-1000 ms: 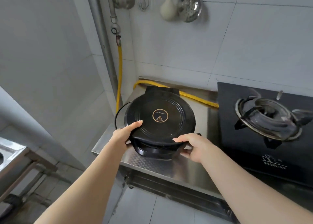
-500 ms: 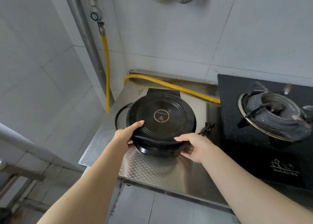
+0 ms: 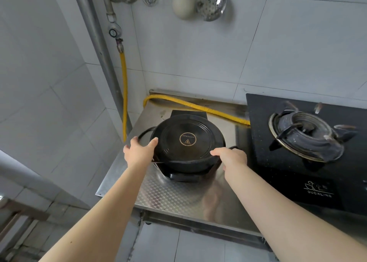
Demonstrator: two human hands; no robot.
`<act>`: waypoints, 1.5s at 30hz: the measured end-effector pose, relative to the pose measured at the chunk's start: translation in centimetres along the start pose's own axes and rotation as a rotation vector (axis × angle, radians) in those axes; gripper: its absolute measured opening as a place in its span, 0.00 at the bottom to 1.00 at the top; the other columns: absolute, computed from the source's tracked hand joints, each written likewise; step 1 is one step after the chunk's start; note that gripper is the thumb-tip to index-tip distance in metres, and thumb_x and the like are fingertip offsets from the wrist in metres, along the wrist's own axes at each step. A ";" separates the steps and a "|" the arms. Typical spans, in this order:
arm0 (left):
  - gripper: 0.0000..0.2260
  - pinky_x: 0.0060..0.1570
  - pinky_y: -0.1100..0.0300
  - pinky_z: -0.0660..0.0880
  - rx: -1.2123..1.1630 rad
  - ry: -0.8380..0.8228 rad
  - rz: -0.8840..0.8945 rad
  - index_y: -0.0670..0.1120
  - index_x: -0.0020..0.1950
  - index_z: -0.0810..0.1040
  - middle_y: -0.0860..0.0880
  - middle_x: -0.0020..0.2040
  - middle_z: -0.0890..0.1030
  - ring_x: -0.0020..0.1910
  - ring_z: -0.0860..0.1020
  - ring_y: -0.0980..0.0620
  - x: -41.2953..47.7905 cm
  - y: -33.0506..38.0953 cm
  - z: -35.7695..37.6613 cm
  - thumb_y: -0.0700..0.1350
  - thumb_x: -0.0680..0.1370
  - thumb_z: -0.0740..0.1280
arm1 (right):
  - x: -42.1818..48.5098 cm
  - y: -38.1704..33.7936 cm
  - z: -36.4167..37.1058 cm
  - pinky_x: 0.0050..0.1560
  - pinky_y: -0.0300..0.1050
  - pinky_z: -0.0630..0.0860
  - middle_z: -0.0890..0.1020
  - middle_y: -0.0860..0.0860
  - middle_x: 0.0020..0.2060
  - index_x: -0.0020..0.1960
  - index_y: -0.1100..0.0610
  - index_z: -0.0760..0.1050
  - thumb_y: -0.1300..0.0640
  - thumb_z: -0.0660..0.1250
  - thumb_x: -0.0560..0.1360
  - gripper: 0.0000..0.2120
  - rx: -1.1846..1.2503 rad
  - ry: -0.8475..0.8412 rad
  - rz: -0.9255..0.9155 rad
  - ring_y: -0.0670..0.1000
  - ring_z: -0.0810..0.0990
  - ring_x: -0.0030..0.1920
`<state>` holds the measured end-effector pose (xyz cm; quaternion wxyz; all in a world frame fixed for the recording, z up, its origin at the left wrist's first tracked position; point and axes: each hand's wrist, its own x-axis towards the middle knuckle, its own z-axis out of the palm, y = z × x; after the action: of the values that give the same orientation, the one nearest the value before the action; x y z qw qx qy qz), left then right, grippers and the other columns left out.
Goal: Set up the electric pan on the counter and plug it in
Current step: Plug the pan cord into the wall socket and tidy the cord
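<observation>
- A person stands at a steel counter (image 3: 174,198) in a tiled kitchen, both bare arms stretched forward to a round black electric pan (image 3: 187,142) that sits on the counter's middle, lid shut, just left of a black gas stove (image 3: 305,142).
- The left hand (image 3: 139,150) is spread wide, its thumb on the lid's left edge and its fingers (image 3: 135,140) curled round the outside; it rests against the pan rather than lifting it, and a firm grip cannot be made out.
- The right hand (image 3: 231,156) lies on the front right rim, fingertips on the lid's edge and palm down; how tightly it presses cannot be told.
- The pan lies straight ahead of the person, between the two hands, each about equally near. Its hinge block (image 3: 187,113) points away toward the wall and its front lip toward the person, so its axis runs front to back.
- A black cord (image 3: 146,132) loops out at the pan's left, right by the left hand; a dark bit beside the right hand may be the plug end, but that is uncertain.
- No wall socket is in sight, so the plugging-in appears not yet done, and the left hand looks best placed to take up the cord.
- A yellow gas hose (image 3: 198,106) runs along the wall behind the pan, close to its back but apparently apart from it.
</observation>
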<state>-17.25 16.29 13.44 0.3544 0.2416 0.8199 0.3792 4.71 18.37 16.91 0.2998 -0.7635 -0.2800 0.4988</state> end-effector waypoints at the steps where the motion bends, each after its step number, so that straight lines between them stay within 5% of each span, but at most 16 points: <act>1: 0.32 0.67 0.44 0.68 -0.011 -0.016 0.066 0.49 0.74 0.63 0.44 0.75 0.62 0.70 0.67 0.41 -0.2 0.4 -0.5 0.59 0.74 0.67 | -0.4 -0.5 0.1 0.53 0.51 0.79 0.77 0.56 0.46 0.47 0.63 0.76 0.60 0.75 0.68 0.12 -0.009 0.028 -0.031 0.57 0.77 0.47; 3: 0.25 0.64 0.50 0.71 -0.032 -0.071 0.197 0.48 0.69 0.72 0.47 0.68 0.73 0.66 0.73 0.45 -1.0 1.5 -1.4 0.56 0.75 0.67 | -1.1 -1.8 0.3 0.50 0.50 0.80 0.77 0.55 0.42 0.41 0.60 0.76 0.59 0.75 0.69 0.09 0.007 0.027 -0.090 0.55 0.78 0.44; 6: 0.13 0.60 0.55 0.74 -0.019 -0.191 0.363 0.49 0.59 0.81 0.52 0.55 0.82 0.57 0.78 0.51 -3.1 3.4 -2.0 0.50 0.76 0.68 | -2.3 -4.0 0.8 0.37 0.40 0.78 0.78 0.54 0.42 0.51 0.58 0.78 0.61 0.73 0.72 0.08 0.134 -0.049 -0.122 0.49 0.76 0.36; 11: 0.09 0.50 0.63 0.70 0.092 -0.412 0.436 0.55 0.46 0.84 0.54 0.50 0.83 0.53 0.78 0.55 -4.8 6.1 -1.9 0.44 0.72 0.66 | -5.1 -8.7 0.3 0.43 0.41 0.81 0.79 0.52 0.37 0.49 0.59 0.80 0.65 0.71 0.73 0.05 0.376 -0.157 -0.219 0.47 0.78 0.35; 18: 0.04 0.42 0.63 0.71 0.309 -0.275 0.575 0.52 0.46 0.82 0.57 0.42 0.81 0.42 0.77 0.59 -5.0 10.0 -2.3 0.49 0.73 0.72 | -6.3 -14.0 -0.8 0.39 0.39 0.79 0.78 0.54 0.32 0.46 0.62 0.79 0.70 0.69 0.72 0.06 0.511 -0.319 -0.286 0.47 0.75 0.30; 22: 0.08 0.44 0.60 0.71 0.430 -0.110 0.617 0.48 0.53 0.81 0.51 0.47 0.80 0.44 0.77 0.51 -4.7 11.9 -2.3 0.48 0.77 0.67 | -5.5 -15.4 -0.9 0.32 0.38 0.78 0.81 0.55 0.34 0.41 0.61 0.78 0.67 0.69 0.73 0.04 0.539 -0.355 -0.252 0.47 0.75 0.29; 26: 0.08 0.44 0.60 0.71 0.334 0.113 0.635 0.45 0.53 0.81 0.49 0.46 0.80 0.44 0.76 0.49 -3.4 13.9 -3.4 0.46 0.77 0.66 | -3.8 -16.7 -0.6 0.30 0.38 0.76 0.86 0.58 0.42 0.49 0.60 0.75 0.56 0.65 0.78 0.06 0.601 -0.378 -0.155 0.48 0.76 0.30; 29: 0.08 0.46 0.61 0.71 0.367 0.199 0.780 0.45 0.54 0.81 0.48 0.50 0.79 0.47 0.76 0.50 -2.0 15.2 -3.9 0.44 0.78 0.66 | -2.4 -17.2 0.0 0.27 0.37 0.77 0.84 0.60 0.45 0.51 0.62 0.73 0.57 0.63 0.79 0.07 0.636 -0.378 -0.043 0.47 0.76 0.28; 34: 0.07 0.46 0.65 0.66 0.365 0.226 0.866 0.43 0.54 0.80 0.51 0.50 0.70 0.47 0.73 0.52 0.9 16.8 -2.9 0.40 0.79 0.63 | 1.2 -18.9 0.0 0.34 0.36 0.76 0.75 0.56 0.32 0.38 0.64 0.72 0.66 0.67 0.76 0.09 0.495 -0.275 0.144 0.46 0.73 0.28; 39: 0.12 0.52 0.64 0.68 0.305 0.102 0.846 0.46 0.63 0.76 0.46 0.62 0.71 0.57 0.74 0.51 5.6 18.3 -1.8 0.41 0.79 0.63 | 5.1 -20.3 0.1 0.32 0.35 0.71 0.75 0.54 0.31 0.39 0.64 0.73 0.69 0.64 0.75 0.07 0.416 -0.128 0.045 0.46 0.71 0.27; 45: 0.33 0.69 0.54 0.62 0.587 -0.350 0.620 0.47 0.78 0.52 0.45 0.78 0.55 0.74 0.61 0.44 12.8 18.5 0.9 0.43 0.78 0.66 | 6.3 -22.7 3.9 0.38 0.40 0.81 0.82 0.54 0.38 0.38 0.57 0.74 0.69 0.58 0.76 0.13 0.433 0.054 -0.308 0.51 0.83 0.33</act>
<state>-22.36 36.21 22.58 0.2737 0.6262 0.7094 0.1726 0.31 38.73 28.63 0.5359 -0.6429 -0.2714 0.4752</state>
